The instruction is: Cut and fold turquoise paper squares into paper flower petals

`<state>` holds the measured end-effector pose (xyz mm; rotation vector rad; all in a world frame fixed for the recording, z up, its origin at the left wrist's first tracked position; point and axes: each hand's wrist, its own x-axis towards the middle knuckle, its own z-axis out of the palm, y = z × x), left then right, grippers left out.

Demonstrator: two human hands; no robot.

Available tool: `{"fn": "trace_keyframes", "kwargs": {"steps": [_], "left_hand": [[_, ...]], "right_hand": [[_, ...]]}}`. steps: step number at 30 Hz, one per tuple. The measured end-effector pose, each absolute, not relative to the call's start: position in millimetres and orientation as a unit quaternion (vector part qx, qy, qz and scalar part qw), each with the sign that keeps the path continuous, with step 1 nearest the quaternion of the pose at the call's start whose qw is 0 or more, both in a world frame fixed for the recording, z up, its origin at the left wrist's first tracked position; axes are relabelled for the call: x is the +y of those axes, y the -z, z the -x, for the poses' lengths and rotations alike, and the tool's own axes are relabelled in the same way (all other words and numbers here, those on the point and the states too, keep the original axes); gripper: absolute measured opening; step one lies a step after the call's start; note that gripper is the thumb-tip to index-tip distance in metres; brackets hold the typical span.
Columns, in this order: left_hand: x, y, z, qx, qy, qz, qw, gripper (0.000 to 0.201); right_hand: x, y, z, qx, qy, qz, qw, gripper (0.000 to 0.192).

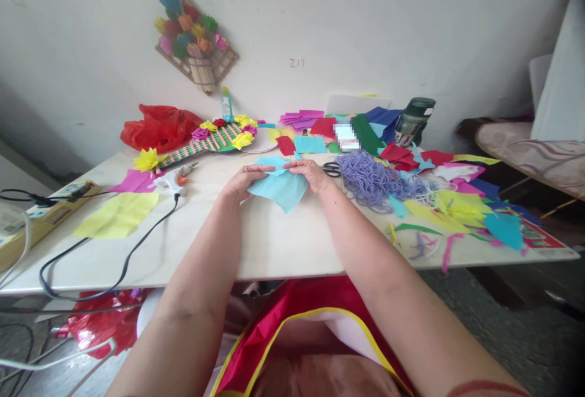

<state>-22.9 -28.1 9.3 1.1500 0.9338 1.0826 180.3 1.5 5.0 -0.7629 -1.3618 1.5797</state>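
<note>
A sheet of light blue crepe paper [281, 190] is stretched between my hands above the middle of the table. My left hand [244, 181] pinches its upper left part, thumb on top. On the other side, my right hand [311, 175] grips the upper right part with thumb and fingers pressed together. One corner of the sheet hangs down toward me, and its upper edge looks folded or bunched. Just right of my right hand are the black handles of scissors [331, 170], their blades hidden.
Left lie a glue gun [176, 179] with its cord, yellow paper [116, 214] and a power strip [50, 214]. Behind stand a flower-decorated green craft piece [205, 144] and a red plastic bag [158, 128]. Right are purple yarn [375, 178], paper scraps [457, 208] and a dark bottle [414, 122].
</note>
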Motion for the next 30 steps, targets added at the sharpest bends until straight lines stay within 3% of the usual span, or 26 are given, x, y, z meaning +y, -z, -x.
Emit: {"fn": "trace_keyframes", "kwargs": {"steps": [11, 22, 30], "left_hand": [[-25.7, -7.6, 22.5, 0.406, -0.469, -0.54, 0.568, 0.029], [-26.9, -8.2, 19.7, 0.441, -0.449, -0.564, 0.535, 0.038], [-27.1, -8.8, 19.7, 0.447, -0.447, -0.593, 0.499, 0.041]], "right_hand": [[-2.5, -7.6, -177.7, -0.602, -0.575, 0.311, 0.46, 0.016], [-3.7, -6.9, -170.5, -0.585, -0.56, 0.367, 0.457, 0.028], [-3.3, -5.4, -170.7, -0.583, -0.543, 0.395, 0.457, 0.016]]}}
